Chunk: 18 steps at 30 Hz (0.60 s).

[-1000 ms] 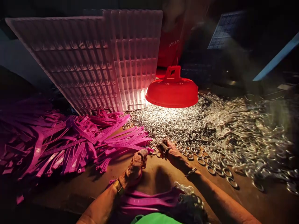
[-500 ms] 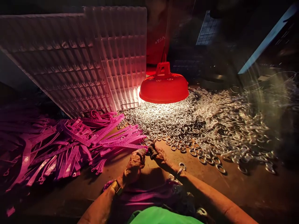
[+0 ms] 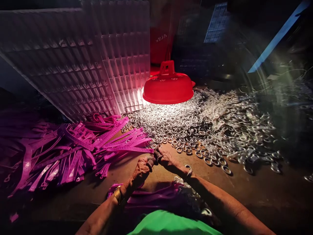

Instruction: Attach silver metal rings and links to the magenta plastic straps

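Note:
My left hand (image 3: 142,167) and my right hand (image 3: 166,157) meet fingertip to fingertip in the middle, over the bare tabletop. Dark finger covers wrap some fingertips on both. A purple strap (image 3: 133,149) stretches from the left to this meeting point, and its end disappears at my right fingers, which are closed on it. My left fingers are curled closed just below; what they hold is hidden. Behind the hands lies a large heap of silver metal rings (image 3: 182,130). To the left spreads a pile of purple straps (image 3: 73,147), several with small loops at their ends.
A red hanging lamp (image 3: 168,86) lights the ring heap from low above it. A translucent ribbed panel (image 3: 122,65) leans at the back left. Near my body, more purple straps (image 3: 151,199) and pale rings (image 3: 193,194) lie on the brown table (image 3: 234,192).
The whole view has shifted slightly. My left hand has turned so its covered fingertips now point toward the right hand, just under the strap end. The hands stay together.

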Tool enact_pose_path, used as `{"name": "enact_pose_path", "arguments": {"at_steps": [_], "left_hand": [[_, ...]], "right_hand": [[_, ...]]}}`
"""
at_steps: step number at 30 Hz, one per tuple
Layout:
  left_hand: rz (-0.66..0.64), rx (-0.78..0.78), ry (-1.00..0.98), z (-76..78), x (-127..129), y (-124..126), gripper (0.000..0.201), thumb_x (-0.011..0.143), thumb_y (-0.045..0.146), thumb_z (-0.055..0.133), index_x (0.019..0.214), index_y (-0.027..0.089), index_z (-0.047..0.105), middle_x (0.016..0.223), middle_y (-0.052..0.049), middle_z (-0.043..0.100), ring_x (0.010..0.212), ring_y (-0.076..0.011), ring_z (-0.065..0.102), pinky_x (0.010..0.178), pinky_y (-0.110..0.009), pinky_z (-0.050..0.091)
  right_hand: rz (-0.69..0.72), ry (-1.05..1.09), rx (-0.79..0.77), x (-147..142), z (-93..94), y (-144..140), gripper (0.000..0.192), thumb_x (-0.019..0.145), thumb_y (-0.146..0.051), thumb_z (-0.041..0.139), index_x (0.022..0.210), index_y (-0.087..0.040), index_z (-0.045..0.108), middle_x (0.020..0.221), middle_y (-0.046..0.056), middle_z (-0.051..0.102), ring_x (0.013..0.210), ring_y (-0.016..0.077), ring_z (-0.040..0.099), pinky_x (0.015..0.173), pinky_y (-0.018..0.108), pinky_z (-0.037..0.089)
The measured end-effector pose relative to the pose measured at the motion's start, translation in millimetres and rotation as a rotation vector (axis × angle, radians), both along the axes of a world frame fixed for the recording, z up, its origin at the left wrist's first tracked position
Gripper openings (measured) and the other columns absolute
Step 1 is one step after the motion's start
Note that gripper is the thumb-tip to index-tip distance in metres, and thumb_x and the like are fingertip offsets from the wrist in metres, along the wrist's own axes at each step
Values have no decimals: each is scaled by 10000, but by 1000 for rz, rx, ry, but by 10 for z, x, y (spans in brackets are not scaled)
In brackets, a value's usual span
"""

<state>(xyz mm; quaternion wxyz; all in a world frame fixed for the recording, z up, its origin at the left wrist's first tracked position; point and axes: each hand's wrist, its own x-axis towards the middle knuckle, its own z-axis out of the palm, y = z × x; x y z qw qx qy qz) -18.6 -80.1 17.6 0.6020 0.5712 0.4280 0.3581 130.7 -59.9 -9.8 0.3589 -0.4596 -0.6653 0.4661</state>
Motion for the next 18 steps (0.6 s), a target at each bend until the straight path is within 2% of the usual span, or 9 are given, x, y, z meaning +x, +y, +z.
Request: {"name": "enact_pose_path", "arguments": {"at_steps": [1,3,5,7,9,12,15,18], "left_hand": [[1,-10,20,2,-9,10,239,708,341,568,591,165,456,546,36,392,539,-80,358,483,-209,283],[-21,-135,61,36,-36,38,170,652,295,562,613,167,458,541,41,412,496,-75,384,453,-203,289],[-64,-268,53,127,-66,66,166,588,293,557,609,170,447,521,45,430,433,-67,385,412,-199,277],[-107,-323,-10,274,-87,79,193,543,319,556,587,172,439,481,60,404,386,-46,330,384,-191,230],[-140,-346,-18,444,-99,66,206,517,337,563,559,167,455,434,83,342,362,-25,236,369,-194,149],[-211,-419,142,631,-122,-5,220,550,354,582,550,140,530,391,89,306,355,-30,209,372,-217,102],[-367,-469,265,647,-174,-125,247,650,370,582,580,134,565,394,87,295,369,-39,212,386,-225,100],[-496,-468,207,547,-212,-279,295,696,381,609,547,143,518,427,76,313,408,-43,242,406,-218,132]], "right_hand": [[-11,-15,29,2,20,-8,130,806,-235,366,756,-187,476,668,-3,460,601,124,380,546,250,368],[-7,-49,100,23,80,-36,179,822,-249,342,799,-193,511,707,25,494,643,149,414,601,286,402],[62,-102,192,70,163,-92,189,815,-271,376,866,-202,544,759,50,539,704,177,457,674,324,429],[166,-175,278,131,262,-190,205,785,-259,442,946,-202,555,816,64,575,764,189,486,724,330,439],[248,-242,335,184,362,-339,234,758,-200,473,980,-185,545,872,72,591,773,173,497,709,296,436],[320,-376,379,215,474,-635,176,763,-121,472,925,-168,525,911,83,593,658,123,472,570,240,363],[278,-480,323,202,508,-938,138,798,-123,483,930,-160,493,782,55,596,548,110,441,486,247,247],[227,-463,278,186,452,-1151,116,824,-160,485,939,-148,486,646,31,571,526,135,477,482,258,230]]}}
